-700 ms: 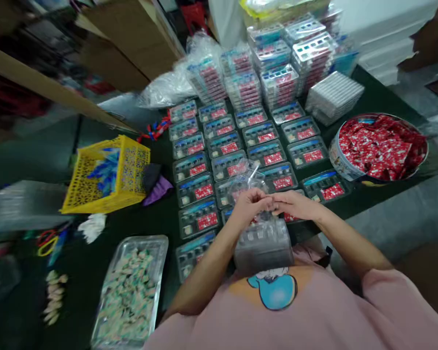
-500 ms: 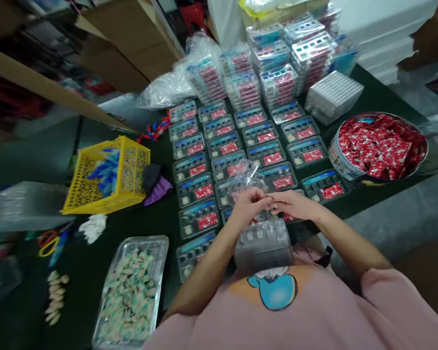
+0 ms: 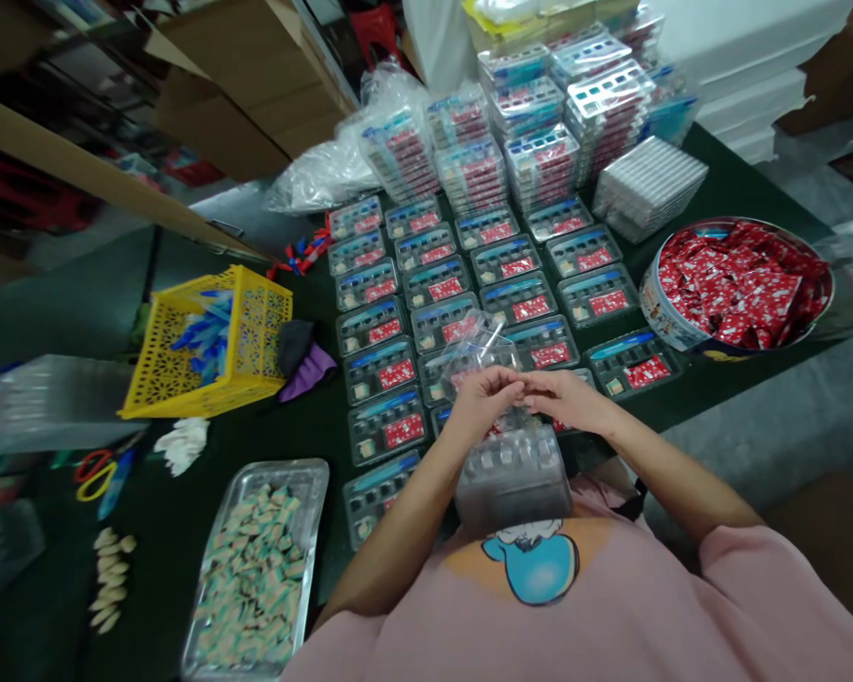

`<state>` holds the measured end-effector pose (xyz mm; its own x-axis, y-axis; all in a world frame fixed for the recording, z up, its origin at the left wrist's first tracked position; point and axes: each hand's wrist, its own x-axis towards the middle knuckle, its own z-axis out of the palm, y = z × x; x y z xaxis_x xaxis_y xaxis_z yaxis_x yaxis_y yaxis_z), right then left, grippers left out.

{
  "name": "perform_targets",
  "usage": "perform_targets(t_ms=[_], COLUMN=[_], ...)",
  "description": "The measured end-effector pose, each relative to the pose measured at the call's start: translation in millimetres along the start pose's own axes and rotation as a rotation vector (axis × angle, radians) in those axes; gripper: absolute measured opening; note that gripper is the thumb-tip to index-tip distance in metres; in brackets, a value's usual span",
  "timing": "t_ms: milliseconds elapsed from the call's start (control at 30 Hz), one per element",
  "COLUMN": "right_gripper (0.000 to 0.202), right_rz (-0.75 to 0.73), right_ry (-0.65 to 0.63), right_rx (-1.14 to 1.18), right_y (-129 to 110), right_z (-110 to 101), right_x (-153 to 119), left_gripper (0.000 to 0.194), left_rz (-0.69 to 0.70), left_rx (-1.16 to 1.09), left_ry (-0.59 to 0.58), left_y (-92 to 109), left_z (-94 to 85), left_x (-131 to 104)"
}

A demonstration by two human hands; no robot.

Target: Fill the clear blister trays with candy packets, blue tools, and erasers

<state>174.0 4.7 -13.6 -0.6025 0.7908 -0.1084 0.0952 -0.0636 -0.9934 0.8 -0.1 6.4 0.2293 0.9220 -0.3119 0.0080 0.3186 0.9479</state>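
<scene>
Nearest is a pink shirt with a blue cartoon print. Just beyond it, a block of clear, ridged plastic trays stands in front of the body, its long side running left to right.

Beyond the block, the left hand and right hand meet with bent fingers, fingertips drawn together over thin, glossy clear plastic. That plastic reaches away from the fingertips, far and slightly left, so the left hand lies nearer to its bulk. Whether either hand pinches it is hidden.

At near left, a shiny rectangular metal tray holds small cream-and-green blocks. Farther left are smooth, pale oval pieces and scissors.

Around and beyond the hands, shallow clear compartment packs lie in rows, each with a blue stick and a red-and-white packet. Left of them, a yellow lattice basket holds blue plastic items; to the right, a round tin brims with shiny red packets.

At the far side rise glossy stacks of packs, with brown cardboard behind, to the left.
</scene>
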Motion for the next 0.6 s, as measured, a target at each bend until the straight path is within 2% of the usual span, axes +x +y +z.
perform_targets(t_ms=[200, 333, 500, 600], right_gripper=[0.034, 0.032, 0.029, 0.026], right_rz=[-0.078, -0.118, -0.110, -0.121], right_ry=[0.212, 0.233, 0.198, 0.220], right_rx=[-0.117, -0.109, -0.018, -0.029], right_y=[-2, -4, -2, -4], right_z=[14, 15, 8, 8], right_x=[3, 4, 2, 0], left_gripper=[0.015, 0.017, 0.024, 0.026], left_rz=[0.097, 0.141, 0.159, 0.177], left_rx=[0.200, 0.197, 0.174, 0.110], left_ry=[0.050, 0.017, -0.050, -0.019], left_y=[8, 16, 21, 18], left_z=[-0.4, -3.7, -7.0, -4.1], left_x=[-6, -9, -11, -10])
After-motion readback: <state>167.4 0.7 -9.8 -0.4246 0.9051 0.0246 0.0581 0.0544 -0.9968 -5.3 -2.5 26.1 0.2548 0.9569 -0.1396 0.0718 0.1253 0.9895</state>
